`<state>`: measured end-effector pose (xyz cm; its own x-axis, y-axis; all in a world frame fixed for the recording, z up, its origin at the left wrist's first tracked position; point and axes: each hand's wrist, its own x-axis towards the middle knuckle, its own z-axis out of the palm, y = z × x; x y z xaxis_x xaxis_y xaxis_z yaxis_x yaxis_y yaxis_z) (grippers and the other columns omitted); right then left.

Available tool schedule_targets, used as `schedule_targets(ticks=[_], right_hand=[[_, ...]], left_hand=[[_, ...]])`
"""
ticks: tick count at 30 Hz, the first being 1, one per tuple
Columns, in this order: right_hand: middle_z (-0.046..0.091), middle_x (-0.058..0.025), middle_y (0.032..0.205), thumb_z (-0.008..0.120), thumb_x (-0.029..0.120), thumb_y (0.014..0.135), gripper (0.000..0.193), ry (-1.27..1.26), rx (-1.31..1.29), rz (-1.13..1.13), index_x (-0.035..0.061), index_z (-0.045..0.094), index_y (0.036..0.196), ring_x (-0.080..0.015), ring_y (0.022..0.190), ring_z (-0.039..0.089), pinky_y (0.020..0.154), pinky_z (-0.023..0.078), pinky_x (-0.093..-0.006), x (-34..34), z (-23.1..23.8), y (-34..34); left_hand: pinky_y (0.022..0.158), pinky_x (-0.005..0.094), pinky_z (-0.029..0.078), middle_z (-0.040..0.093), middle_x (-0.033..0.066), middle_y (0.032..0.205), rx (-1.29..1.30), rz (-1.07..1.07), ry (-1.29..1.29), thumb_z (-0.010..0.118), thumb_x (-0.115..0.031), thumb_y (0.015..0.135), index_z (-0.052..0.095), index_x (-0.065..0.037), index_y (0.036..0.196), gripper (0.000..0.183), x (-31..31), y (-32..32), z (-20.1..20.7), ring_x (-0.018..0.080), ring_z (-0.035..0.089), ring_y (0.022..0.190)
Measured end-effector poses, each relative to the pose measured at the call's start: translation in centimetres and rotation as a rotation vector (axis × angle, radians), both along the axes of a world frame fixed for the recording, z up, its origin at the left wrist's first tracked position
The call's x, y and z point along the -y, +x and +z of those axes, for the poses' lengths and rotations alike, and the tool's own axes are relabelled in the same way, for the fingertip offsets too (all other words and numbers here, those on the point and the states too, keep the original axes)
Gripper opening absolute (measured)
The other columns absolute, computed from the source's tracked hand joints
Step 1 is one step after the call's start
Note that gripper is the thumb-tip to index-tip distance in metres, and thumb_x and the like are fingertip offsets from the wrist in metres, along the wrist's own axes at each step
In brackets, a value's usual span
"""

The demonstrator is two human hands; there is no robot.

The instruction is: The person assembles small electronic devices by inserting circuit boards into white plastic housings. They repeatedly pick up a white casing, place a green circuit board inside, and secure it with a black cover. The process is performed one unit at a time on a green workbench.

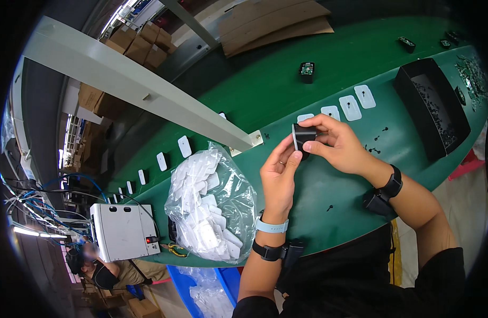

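Note:
My left hand (pixel 280 177) and my right hand (pixel 342 146) are both closed on a small black plastic case (pixel 305 135) above the green worktop. A pale flat cover lies along the case's left side, where my left thumb and fingers press. My right fingers and thumb grip the dark body from the right. Just beyond my hands is a row of white rounded plates, such as this white plate (pixel 350 108), several with a small black part on top. A few loose black parts (pixel 372 150) lie beside my right wrist.
A clear bag of white plates (pixel 209 212) sits left of my left forearm. At right stands a black bin (pixel 432 111) of small black parts, near circuit boards (pixel 473 79). An open black case (pixel 306 72) rests on the green belt. A metal post (pixel 143 90) and white machine (pixel 124 230) stand left.

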<state>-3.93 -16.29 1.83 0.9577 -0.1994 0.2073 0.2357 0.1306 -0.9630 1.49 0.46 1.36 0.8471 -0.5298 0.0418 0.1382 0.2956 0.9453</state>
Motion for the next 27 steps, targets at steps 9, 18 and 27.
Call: schedule_targets(ticks=[9,18,27], right_hand=[[0.064,-0.0069,0.116,0.07,-0.004,0.089,0.039,-0.074,0.03,0.054,-0.001,0.061,0.127,-0.0144,0.107,0.064,0.093,0.055,-0.0303,0.6,0.0,-0.1],[0.065,-0.0066,0.116,0.07,-0.002,0.09,0.038,0.033,-0.02,0.054,-0.0006,0.061,0.127,-0.0125,0.101,0.064,0.091,0.055,-0.0289,0.1,0.2,0.0],[0.061,-0.0084,0.115,0.066,-0.002,0.09,0.031,0.013,0.017,0.014,-0.0001,0.053,0.118,-0.0147,0.109,0.061,0.089,0.052,-0.0303,-2.2,0.4,3.2]], left_hand=[[0.104,0.0367,0.051,0.06,0.0177,0.135,0.051,0.006,0.002,0.065,0.007,0.093,0.06,0.007,0.129,0.037,-0.4,0.2,-1.2,0.0249,0.062,0.121],[0.1,0.0366,0.054,0.062,0.0159,0.131,0.287,0.136,0.006,0.071,0.005,0.09,0.065,0.004,0.123,0.034,0.2,-0.2,-1.2,0.0247,0.063,0.118],[0.102,0.0421,0.046,0.059,0.0179,0.127,0.847,0.511,0.421,0.078,-0.002,0.079,0.058,0.0,0.122,0.048,0.1,-0.5,0.0,0.0337,0.058,0.119]])
